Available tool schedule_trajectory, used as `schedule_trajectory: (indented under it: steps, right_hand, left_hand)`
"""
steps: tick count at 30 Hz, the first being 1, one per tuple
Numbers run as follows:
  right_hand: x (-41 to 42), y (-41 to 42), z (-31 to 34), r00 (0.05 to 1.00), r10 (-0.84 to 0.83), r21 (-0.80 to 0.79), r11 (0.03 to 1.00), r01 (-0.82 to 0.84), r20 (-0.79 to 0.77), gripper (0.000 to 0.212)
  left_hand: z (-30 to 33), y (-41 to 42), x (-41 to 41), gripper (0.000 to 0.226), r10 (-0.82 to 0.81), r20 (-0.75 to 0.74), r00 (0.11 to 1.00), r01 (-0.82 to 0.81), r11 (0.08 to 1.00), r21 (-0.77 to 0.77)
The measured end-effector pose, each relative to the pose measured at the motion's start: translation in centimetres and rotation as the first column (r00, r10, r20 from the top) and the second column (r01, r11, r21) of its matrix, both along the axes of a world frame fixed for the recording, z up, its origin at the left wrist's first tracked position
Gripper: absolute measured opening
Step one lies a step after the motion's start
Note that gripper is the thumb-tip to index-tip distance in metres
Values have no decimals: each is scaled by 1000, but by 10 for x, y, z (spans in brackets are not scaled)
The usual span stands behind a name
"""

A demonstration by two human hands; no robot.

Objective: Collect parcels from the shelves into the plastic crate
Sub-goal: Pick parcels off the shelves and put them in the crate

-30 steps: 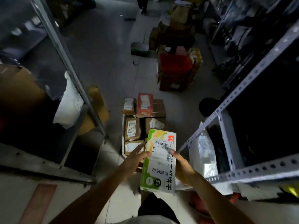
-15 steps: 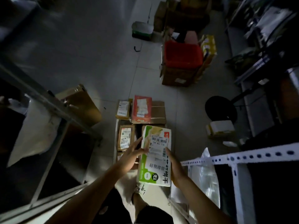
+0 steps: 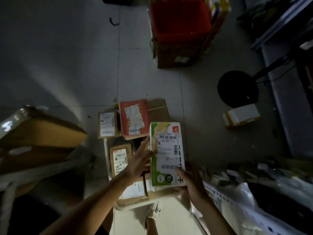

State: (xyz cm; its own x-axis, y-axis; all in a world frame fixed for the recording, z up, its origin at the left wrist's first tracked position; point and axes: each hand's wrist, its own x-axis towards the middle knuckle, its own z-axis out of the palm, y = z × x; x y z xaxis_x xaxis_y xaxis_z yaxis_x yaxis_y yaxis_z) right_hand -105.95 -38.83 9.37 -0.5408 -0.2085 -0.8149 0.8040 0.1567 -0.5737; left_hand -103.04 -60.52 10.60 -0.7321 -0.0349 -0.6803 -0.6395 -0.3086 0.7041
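Head view: I hold the green-and-white printed carton with the barcode label (image 3: 166,155) above the white plastic crate (image 3: 106,160) on the floor, over its three o'clock side. The crate is already crowded: a small brown cardboard parcel with a white label (image 3: 120,159) lies at its nine o'clock side, and a flat brown parcel with a large white label (image 3: 133,192) at its six o'clock end. At the twelve o'clock end a red parcel with a white label (image 3: 133,118) lies beside another small brown labelled box (image 3: 107,124); I cannot tell whether those two sit inside the rim or just past it.

The risk, as I judge it, is that so little free room is left that the carton lands on the rim or on a neighbour's edge and tips out onto the grey tiled floor (image 3: 67,65). My left-side hold is light, so a quick release could twist it.

My left hand (image 3: 138,164) is spread wide, fingers straight, its fingertips (image 3: 152,152) pressing the carton's left edge. My right hand (image 3: 192,181) grips the near right corner, thumb across the face, fingers curled beneath.
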Motion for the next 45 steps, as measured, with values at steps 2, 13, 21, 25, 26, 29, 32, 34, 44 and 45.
schedule_trajectory:
  steps: [2,13,21,25,26,29,32,34,44,45]
  right_hand:
    - [-28,-7,-30,999,-27,30,999,28,-34,59]
    - [-156,-47,-165,986,123,46,992,-119,-114,70]
    - [-142,-81,-233,946,271,192,952,-236,-179,34]
    - [-140,-84,-234,942,285,269,934,-233,-174,41]
    - [-141,-86,-231,938,298,290,927,-239,-178,42]
    - [-137,-90,-223,931,305,343,912,-224,-203,40]
    - [-131,-92,-219,927,289,381,906,-183,-241,38]
    - [-126,-94,-218,924,281,406,900,-159,-261,36]
    - [-87,-83,-152,960,261,413,889,-197,-104,42]
    - [-82,-76,-137,949,304,410,878,-246,-80,38]
  left_hand:
    - [-36,-6,-29,45,-20,-4,1000,20,999,-32]
    - [-161,-48,-94,55,-156,-56,986,142,970,-195]
    - [-184,-32,-81,53,-359,-89,929,171,629,-759]
    - [-196,-29,-76,61,-445,49,894,303,521,-798]
    - [-197,-29,-77,60,-442,36,896,292,527,-798]
    - [-197,-30,-78,52,-435,-14,900,251,546,-800]
    - [-203,-32,-75,53,-447,-29,894,251,553,-795]
    - [-207,-34,-72,56,-457,-35,889,260,565,-783]
    - [-141,-32,-46,57,-522,97,848,420,547,-724]
    - [-127,-30,-43,58,-530,129,838,445,527,-724]
